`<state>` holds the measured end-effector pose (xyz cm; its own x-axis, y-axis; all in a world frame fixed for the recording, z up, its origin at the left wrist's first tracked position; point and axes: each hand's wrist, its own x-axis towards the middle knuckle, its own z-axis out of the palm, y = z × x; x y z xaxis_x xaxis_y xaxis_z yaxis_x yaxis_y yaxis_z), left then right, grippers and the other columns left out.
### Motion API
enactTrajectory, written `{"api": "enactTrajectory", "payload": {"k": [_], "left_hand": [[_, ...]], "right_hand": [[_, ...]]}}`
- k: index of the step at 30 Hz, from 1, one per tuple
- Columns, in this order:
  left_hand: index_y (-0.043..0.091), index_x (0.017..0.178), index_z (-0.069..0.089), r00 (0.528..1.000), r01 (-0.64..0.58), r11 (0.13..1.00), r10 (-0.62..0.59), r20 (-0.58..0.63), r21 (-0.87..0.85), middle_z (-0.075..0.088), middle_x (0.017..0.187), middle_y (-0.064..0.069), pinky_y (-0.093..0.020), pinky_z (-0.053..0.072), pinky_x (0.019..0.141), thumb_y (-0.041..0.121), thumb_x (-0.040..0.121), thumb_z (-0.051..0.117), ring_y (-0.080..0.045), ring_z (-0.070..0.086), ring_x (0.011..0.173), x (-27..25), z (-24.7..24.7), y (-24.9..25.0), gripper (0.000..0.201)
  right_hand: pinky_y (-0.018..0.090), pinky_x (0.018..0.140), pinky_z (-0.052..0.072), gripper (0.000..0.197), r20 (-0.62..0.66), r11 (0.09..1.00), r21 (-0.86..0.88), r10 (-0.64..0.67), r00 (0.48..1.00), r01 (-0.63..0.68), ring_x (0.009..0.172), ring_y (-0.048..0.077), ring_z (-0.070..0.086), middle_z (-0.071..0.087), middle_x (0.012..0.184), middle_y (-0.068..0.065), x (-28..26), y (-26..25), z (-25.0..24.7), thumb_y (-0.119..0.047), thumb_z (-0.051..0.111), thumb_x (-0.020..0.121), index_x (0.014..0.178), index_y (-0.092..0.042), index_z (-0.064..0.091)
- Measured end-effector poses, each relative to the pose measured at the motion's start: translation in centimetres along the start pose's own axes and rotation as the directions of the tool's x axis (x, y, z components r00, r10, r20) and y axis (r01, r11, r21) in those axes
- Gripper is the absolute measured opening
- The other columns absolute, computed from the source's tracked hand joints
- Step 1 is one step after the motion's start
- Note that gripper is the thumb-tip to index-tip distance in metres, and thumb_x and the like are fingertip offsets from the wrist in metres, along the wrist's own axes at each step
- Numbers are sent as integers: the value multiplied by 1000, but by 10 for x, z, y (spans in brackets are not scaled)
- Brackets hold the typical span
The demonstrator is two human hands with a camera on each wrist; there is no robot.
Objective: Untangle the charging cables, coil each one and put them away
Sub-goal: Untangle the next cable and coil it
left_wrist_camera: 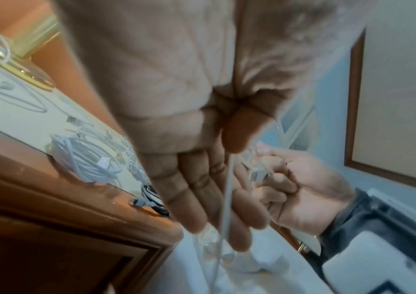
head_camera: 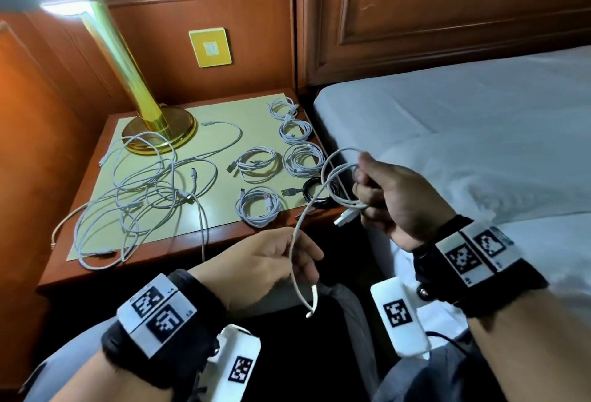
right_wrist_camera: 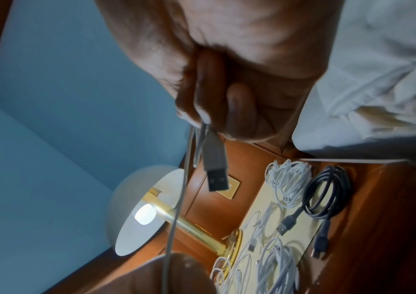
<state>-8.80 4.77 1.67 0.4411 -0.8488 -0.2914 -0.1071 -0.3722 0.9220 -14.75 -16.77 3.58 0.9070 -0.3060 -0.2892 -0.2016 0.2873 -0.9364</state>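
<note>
Cable [head_camera: 332, 174], white, half-coiled, USB plug [head_camera: 347, 218] dangling.

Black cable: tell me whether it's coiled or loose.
Coiled. The black cable lies in stacked loops on the nightstand, both plugs sticking out.

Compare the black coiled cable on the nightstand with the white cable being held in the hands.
The black coiled cable lies finished on the wooden nightstand; the white cable in the hands is only partly looped.

The black one is untouched, while the right hand grips the white one's loops and the left hand holds its loose tail.

Colour differs: black against white.

Both show a USB-A plug.
</note>
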Motion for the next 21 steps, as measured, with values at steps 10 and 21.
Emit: {"api": "enactTrajectory", "payload": {"k": [10,21], "left_hand": [[32,105,55,805,-105,967,221,-551,233,58,71,13,-38,56,61,18,99,56,-7,54,52,1,11,-11,15],[23,99,78,782,-272,799,509,-361,536,67,93,12,-19,52,81,2,87,69,-5,66,90,7,16,-4,25]], "right_hand": [[23,41,15,36,-246,992,107,-38,969,66,35,8,18,26,48,-8,1,-11,-22,-39,47,102,72,-20,44],[33,73,53,34,112,607,-697,-434,894,382,64,13,68,70,60,-8,-1,18,-4,-39,56,100,75,-18,68]]}}
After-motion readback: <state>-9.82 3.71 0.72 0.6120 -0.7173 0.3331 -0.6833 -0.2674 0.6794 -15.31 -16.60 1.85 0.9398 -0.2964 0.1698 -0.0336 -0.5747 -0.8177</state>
